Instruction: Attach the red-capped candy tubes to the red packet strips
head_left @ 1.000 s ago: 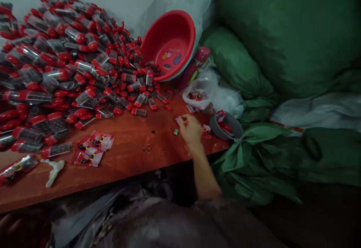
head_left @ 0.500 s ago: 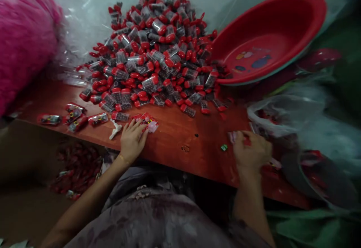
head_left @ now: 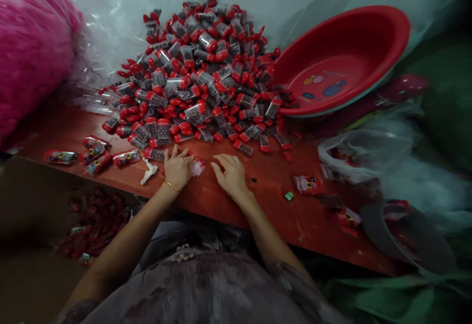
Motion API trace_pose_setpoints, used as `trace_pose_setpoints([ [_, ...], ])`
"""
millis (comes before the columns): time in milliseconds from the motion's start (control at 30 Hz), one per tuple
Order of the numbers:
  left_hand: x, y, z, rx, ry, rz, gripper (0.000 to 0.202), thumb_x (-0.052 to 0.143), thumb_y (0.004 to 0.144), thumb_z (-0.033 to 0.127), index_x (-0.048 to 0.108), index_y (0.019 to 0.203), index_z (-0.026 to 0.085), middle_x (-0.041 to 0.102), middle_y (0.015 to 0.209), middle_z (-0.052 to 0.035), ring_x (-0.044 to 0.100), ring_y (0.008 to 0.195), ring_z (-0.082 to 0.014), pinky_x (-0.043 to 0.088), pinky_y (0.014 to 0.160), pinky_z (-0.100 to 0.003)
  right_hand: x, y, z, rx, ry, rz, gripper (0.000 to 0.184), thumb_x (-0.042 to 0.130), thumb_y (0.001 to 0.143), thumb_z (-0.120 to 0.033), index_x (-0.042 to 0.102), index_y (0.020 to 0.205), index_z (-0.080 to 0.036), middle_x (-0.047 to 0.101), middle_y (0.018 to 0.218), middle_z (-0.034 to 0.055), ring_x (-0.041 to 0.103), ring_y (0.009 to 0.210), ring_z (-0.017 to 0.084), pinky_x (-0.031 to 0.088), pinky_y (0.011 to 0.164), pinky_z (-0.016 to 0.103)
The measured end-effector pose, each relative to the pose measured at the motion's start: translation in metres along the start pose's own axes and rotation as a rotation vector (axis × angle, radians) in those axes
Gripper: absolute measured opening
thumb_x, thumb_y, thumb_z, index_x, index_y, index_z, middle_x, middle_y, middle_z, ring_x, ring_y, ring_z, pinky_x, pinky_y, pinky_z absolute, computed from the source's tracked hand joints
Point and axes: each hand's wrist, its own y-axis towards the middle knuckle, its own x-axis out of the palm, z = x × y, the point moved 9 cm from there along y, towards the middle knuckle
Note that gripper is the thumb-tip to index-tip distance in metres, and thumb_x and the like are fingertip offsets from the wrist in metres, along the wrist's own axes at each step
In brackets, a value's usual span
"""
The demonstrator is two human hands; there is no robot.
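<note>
My left hand [head_left: 177, 169] rests at the front of the table with its fingers spread, touching a small red and pink printed packet [head_left: 198, 166] that it partly covers. To the right of that packet hovers my right hand [head_left: 232, 175], thumb and fingers apart, with nothing visible in it. Behind both hands rises a large heap of small clear containers with red caps and dark contents [head_left: 206, 73]. Left of my left hand lie a crumpled white scrap [head_left: 149, 171] and several filled red packets [head_left: 126, 158].
A red basin [head_left: 342, 63] leans at the heap's right side. Further right are an open clear bag [head_left: 363, 152], a printed packet [head_left: 308, 185], a green scrap [head_left: 288, 195] and a grey bowl [head_left: 383, 235]. A bulky pink bag [head_left: 35, 48] stands at left. Red packets [head_left: 96, 225] lie below the table edge.
My right hand has moved left from the packets at the right to beside my left hand, leaving a printed packet there. My left hand has shifted slightly right over its packet.
</note>
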Motion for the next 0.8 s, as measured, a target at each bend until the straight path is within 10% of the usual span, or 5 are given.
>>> trace_pose_setpoints([
  [267,0.001,-0.007,-0.004,0.090,-0.061,0.072,0.035,0.042,0.089,0.029,0.066,0.112,0.022,0.060,0.128,-0.0082,0.038,0.132,-0.0331,0.017,0.110,-0.054,0.053,0.004,-0.038,-0.069,-0.104,-0.219,0.034,0.041,0.093,-0.030,0.059,0.123,-0.026,0.055,0.133,0.0058,0.037,0.127,0.028,0.027,0.101,0.047],
  [533,-0.033,-0.021,-0.017,-0.057,-0.253,0.320,0.051,0.049,0.084,0.042,0.056,0.124,0.010,0.054,0.132,-0.0184,0.035,0.133,-0.0350,0.023,0.108,-0.051,0.022,0.002,-0.029,0.011,-0.015,0.028,0.025,0.049,0.091,-0.030,0.069,0.104,-0.030,0.064,0.121,0.0020,0.047,0.117,0.024,0.024,0.101,0.047],
  [800,-0.012,-0.014,-0.017,-0.237,-0.865,0.142,0.028,0.057,0.078,0.041,0.073,0.082,0.018,0.072,0.072,-0.0028,0.066,0.077,-0.0203,0.049,0.077,-0.032,0.010,-0.004,-0.021,0.150,0.566,0.163,0.042,0.056,0.084,-0.036,0.056,0.123,-0.022,0.065,0.115,0.0083,0.059,0.100,0.019,0.044,0.090,0.035],
])
